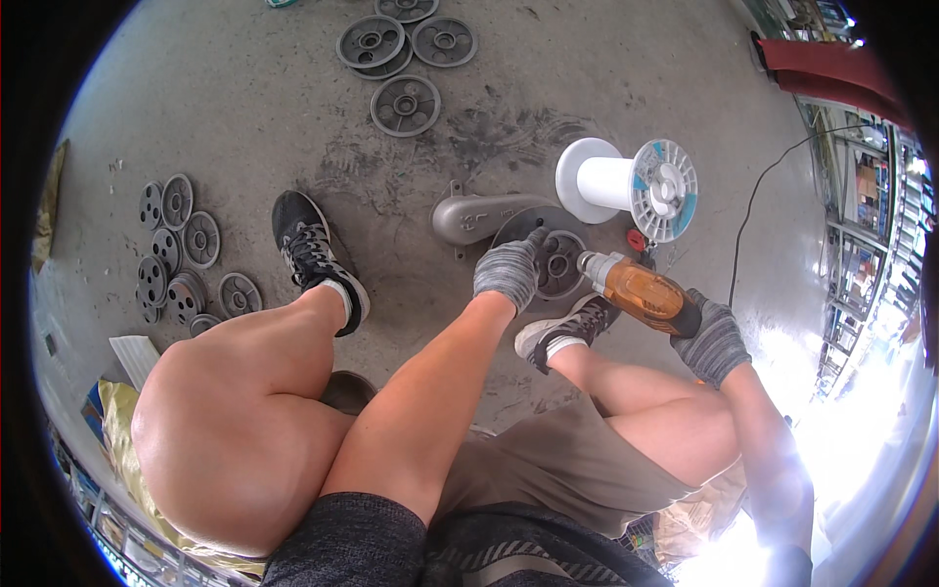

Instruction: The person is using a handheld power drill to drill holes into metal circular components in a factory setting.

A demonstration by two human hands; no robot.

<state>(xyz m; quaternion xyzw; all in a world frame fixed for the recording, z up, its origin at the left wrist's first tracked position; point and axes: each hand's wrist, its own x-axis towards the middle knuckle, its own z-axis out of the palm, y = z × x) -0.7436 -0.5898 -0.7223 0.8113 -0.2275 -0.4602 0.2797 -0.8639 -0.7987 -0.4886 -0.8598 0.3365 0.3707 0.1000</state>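
The left hand [507, 271], in a grey knit glove, rests on the near left rim of a round grey metal pulley wheel [556, 256] that lies flat on the concrete floor [245, 108]; its fingers [533, 240] are curled together, the tips pressing on the wheel's face. The right hand [712, 342], also gloved, has its fingers wrapped tightly around the body of an orange power tool [641, 291], whose silver nose points left and sits just at the wheel's right edge. The wheel lies between the two hands, just beyond the person's right shoe [567, 328]. A grey metal casting [479, 215] touches the wheel's far left side, and a white spool [626, 186] lies just beyond it. More grey wheels [406, 105] lie farther away, and others are stacked at the left [176, 254].
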